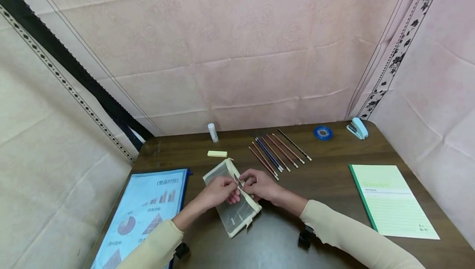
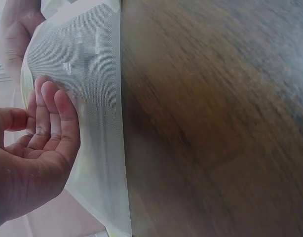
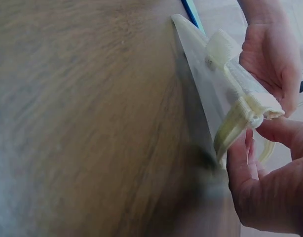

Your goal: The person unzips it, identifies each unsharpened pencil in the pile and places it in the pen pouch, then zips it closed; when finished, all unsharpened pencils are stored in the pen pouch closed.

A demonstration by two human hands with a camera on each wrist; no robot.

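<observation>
A see-through mesh zipper pouch (image 1: 233, 216) with cream edging lies tilted on the table between both hands. With thumb and fingers, my left hand (image 1: 220, 190) pinches its upper edge near the middle of the opening. Opposite it, my right hand (image 1: 261, 184) pinches the edge by the zipper. In the left wrist view, the left hand's (image 2: 43, 153) other fingers lie loosely bent against the mesh (image 2: 94, 64). The right wrist view shows the right hand's (image 3: 275, 182) thumb and fingers at the cream zipper band (image 3: 233, 126), where the pouch's edge stands raised.
Several pencils (image 1: 276, 151) lie in a row beyond the pouch, beside a pale yellow block (image 1: 217, 153) and an upright white tube (image 1: 213, 133). Blue tape (image 1: 323, 133) and a light-blue stapler (image 1: 358, 129) sit back right. A green-edged notebook (image 1: 395, 203) lies right, a blue folder (image 1: 148, 211) left.
</observation>
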